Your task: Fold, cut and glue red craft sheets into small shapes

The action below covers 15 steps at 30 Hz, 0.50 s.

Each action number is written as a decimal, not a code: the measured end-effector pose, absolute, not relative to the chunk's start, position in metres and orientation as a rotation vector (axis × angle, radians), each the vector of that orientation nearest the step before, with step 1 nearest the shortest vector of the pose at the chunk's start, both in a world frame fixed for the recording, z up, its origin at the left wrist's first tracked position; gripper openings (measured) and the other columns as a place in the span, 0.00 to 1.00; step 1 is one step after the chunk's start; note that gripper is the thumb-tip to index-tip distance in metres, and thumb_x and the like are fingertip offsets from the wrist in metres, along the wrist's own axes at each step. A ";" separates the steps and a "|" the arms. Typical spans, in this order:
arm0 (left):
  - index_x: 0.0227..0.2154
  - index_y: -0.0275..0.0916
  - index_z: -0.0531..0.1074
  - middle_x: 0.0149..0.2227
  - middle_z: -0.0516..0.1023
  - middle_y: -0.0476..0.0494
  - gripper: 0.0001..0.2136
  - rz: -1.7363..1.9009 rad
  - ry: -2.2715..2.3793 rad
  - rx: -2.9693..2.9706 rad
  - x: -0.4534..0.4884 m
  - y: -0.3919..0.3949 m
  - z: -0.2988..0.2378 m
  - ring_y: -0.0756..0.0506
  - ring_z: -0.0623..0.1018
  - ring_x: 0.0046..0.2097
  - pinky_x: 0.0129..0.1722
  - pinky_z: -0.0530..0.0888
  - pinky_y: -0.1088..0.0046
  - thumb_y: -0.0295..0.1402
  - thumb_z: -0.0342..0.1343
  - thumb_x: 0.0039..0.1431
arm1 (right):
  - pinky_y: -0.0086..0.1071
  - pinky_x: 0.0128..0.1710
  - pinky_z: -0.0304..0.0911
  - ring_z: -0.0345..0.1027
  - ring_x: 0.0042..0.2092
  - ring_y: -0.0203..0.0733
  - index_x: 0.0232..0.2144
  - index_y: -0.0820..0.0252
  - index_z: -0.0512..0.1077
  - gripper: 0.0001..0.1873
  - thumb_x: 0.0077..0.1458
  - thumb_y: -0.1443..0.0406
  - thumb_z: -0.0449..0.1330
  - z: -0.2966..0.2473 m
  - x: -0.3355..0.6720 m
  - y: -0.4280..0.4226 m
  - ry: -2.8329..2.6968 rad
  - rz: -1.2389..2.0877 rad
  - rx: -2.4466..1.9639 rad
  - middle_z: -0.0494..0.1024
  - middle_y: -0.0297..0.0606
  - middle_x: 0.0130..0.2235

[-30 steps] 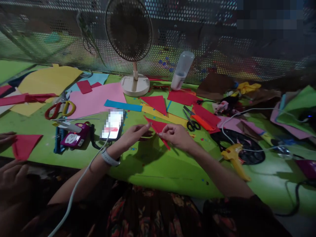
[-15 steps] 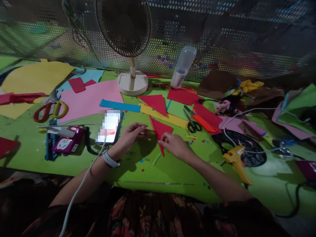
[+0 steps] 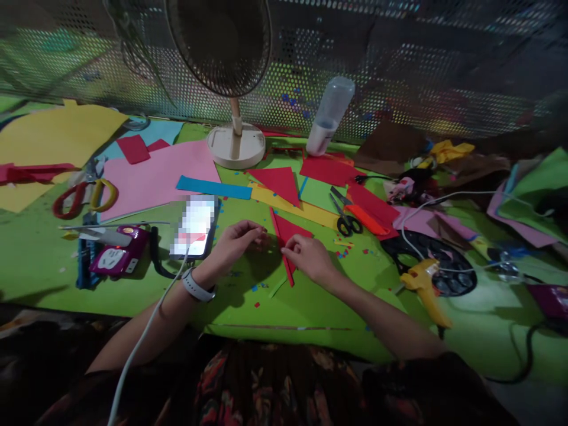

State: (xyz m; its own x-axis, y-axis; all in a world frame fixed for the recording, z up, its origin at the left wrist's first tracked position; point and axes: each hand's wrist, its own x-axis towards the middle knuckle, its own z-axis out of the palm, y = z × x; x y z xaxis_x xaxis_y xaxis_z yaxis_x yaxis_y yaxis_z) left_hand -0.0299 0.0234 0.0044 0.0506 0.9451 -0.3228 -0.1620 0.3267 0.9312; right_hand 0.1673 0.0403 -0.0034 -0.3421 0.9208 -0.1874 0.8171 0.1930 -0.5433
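Observation:
A red paper triangle [image 3: 299, 229] lies on the green tabletop with a narrow rolled or folded strip along its left edge. My right hand [image 3: 308, 257] is closed in a pinch at that edge, fingertips touching the red paper. To the left of the triangle, my left hand [image 3: 239, 244] hovers with its fingers curled and thumb against the index finger. Whether anything small sits in that pinch is not visible. A phone [image 3: 195, 228] with a lit, blurred screen lies beside my left wrist. Below the triangle is a thin green paper strip [image 3: 278, 286].
Black-handled scissors [image 3: 349, 225] and a yellow glue gun [image 3: 423, 284] lie to the right. Red-and-yellow scissors [image 3: 84, 198] and a purple device [image 3: 119, 254] are at left. A fan [image 3: 235, 145] and a bottle [image 3: 331, 115] stand behind. A white cable [image 3: 146, 331] crosses my left forearm.
My right fingertips have shifted slightly up along the triangle's left edge. My left hand stays nearly in place, still curled. The whole view has moved a little.

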 end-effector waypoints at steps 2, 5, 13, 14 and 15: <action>0.33 0.38 0.74 0.32 0.79 0.46 0.11 1.027 1.200 0.869 -0.031 0.023 0.004 0.49 0.77 0.33 0.36 0.75 0.71 0.39 0.63 0.52 | 0.30 0.27 0.56 0.71 0.30 0.39 0.35 0.56 0.73 0.12 0.55 0.54 0.61 -0.002 0.166 0.041 -2.260 0.839 -1.706 0.78 0.33 0.29; 0.33 0.38 0.74 0.31 0.79 0.46 0.10 1.019 1.205 0.898 -0.032 0.023 0.002 0.50 0.77 0.33 0.36 0.75 0.72 0.39 0.62 0.52 | 0.31 0.28 0.56 0.72 0.31 0.41 0.40 0.56 0.72 0.15 0.55 0.54 0.60 0.000 0.162 0.040 -2.293 0.758 -1.764 0.79 0.34 0.29; 0.31 0.39 0.74 0.31 0.79 0.47 0.07 1.036 1.224 0.907 -0.031 0.023 0.003 0.50 0.76 0.32 0.35 0.74 0.72 0.37 0.62 0.52 | 0.30 0.28 0.55 0.71 0.30 0.39 0.34 0.56 0.72 0.07 0.58 0.59 0.58 -0.002 0.160 0.035 -2.318 0.772 -1.699 0.79 0.32 0.29; 0.31 0.39 0.74 0.31 0.79 0.47 0.07 1.045 1.227 0.907 -0.031 0.023 0.004 0.49 0.76 0.32 0.35 0.74 0.72 0.37 0.62 0.52 | 0.31 0.28 0.56 0.71 0.30 0.39 0.34 0.56 0.72 0.07 0.58 0.59 0.58 -0.002 0.161 0.034 -2.316 0.779 -1.692 0.79 0.33 0.29; 0.31 0.39 0.73 0.31 0.79 0.46 0.07 1.054 1.232 0.909 -0.032 0.023 0.005 0.49 0.77 0.32 0.35 0.74 0.72 0.37 0.62 0.52 | 0.31 0.28 0.56 0.71 0.30 0.40 0.35 0.56 0.72 0.08 0.58 0.58 0.59 -0.001 0.161 0.033 -2.318 0.781 -1.691 0.79 0.33 0.29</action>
State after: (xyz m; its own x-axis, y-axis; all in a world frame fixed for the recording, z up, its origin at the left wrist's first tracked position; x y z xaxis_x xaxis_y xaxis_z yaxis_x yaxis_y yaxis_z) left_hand -0.0319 0.0232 0.0054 0.0226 0.9599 -0.2794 -0.1275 0.2799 0.9515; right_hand 0.1608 0.0334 -0.0012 -0.3439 0.9242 -0.1659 0.8363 0.2211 -0.5017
